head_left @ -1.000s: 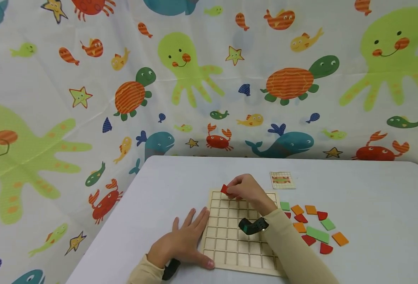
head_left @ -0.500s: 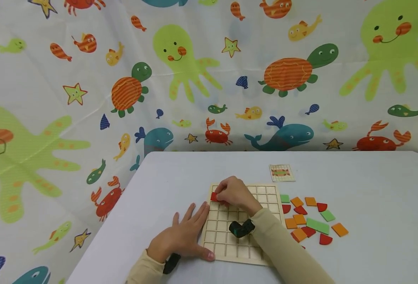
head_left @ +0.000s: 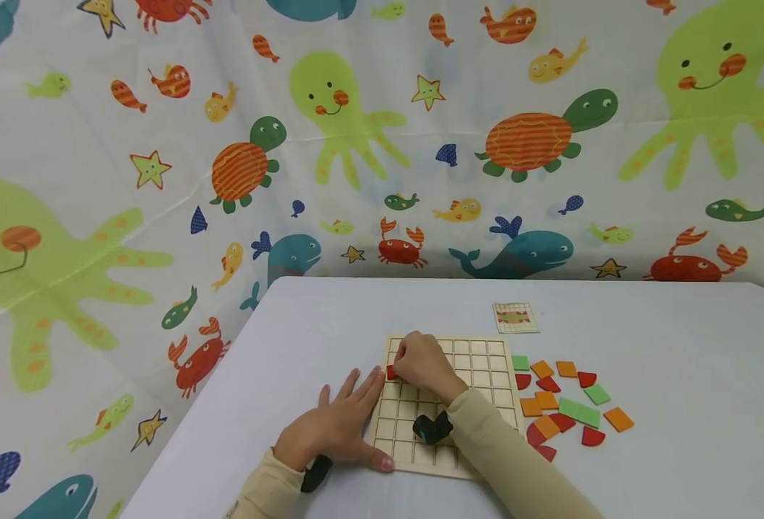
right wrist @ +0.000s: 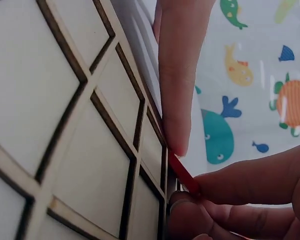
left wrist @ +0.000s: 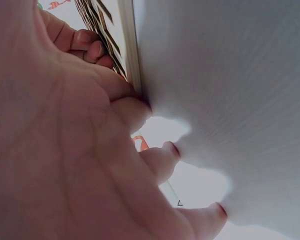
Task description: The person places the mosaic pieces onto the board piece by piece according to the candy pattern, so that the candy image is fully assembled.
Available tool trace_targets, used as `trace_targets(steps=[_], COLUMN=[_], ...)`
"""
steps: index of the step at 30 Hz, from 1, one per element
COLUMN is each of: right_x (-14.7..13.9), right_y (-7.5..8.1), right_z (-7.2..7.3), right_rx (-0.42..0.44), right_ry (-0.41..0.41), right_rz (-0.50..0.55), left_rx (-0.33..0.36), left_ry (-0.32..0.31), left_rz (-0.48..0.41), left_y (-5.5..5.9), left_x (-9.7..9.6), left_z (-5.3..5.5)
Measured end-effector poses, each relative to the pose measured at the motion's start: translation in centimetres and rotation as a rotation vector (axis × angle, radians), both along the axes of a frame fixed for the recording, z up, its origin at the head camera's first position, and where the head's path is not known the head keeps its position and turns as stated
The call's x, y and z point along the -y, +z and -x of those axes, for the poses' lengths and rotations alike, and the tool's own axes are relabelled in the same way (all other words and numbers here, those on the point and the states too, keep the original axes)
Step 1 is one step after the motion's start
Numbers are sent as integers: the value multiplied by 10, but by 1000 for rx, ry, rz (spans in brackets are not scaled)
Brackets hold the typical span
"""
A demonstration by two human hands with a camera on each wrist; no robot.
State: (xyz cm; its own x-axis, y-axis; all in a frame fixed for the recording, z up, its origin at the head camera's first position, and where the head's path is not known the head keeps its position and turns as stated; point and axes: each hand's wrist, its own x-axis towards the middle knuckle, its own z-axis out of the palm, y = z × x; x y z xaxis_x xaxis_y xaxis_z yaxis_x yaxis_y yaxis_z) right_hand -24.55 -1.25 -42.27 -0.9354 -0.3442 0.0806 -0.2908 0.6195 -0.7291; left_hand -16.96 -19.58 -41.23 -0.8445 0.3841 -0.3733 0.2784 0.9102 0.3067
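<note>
The thin, flat red piece (head_left: 391, 372), pinched between the right hand's (head_left: 424, 365) thumb and fingers, has moved from the top corner to the ten o'clock edge of the smooth, pale wooden board (head_left: 403, 450), ribbed into square cells — seemingly mid-placement. At nine o'clock, the left hand (head_left: 338, 432) rests, fingers spread.

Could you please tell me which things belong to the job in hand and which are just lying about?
Belonging:
red piece, pinched by the right hand
grid board, touched by the left hand
probably the loose coloured pieces and pattern card

Seemingly incidental:
sea-animal backdrop
black wrist devices
</note>
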Motion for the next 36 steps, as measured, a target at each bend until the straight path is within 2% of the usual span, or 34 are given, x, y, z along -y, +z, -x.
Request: trace_targets(steps=[14, 23, 30, 34, 36], right_x=[4, 1, -31, -67, -87], right_y=[-2, -5, 10, 20, 25], right_z=[-2, -2, 0, 0, 0], right_rx=[-25, -59, -45, -52, -35], right_ry=[37, 52, 125, 160, 152], right_rz=[-59, -22, 118, 122, 117], left_rx=[2, 31, 31, 26, 26], left_ry=[-4, -7, 10, 27, 29], left_rz=[7, -4, -22, -22, -21], left_y=[2, 6, 6, 7, 6], left_x=[0, 2, 0, -1, -1], left_z=[1, 1, 1, 0, 1])
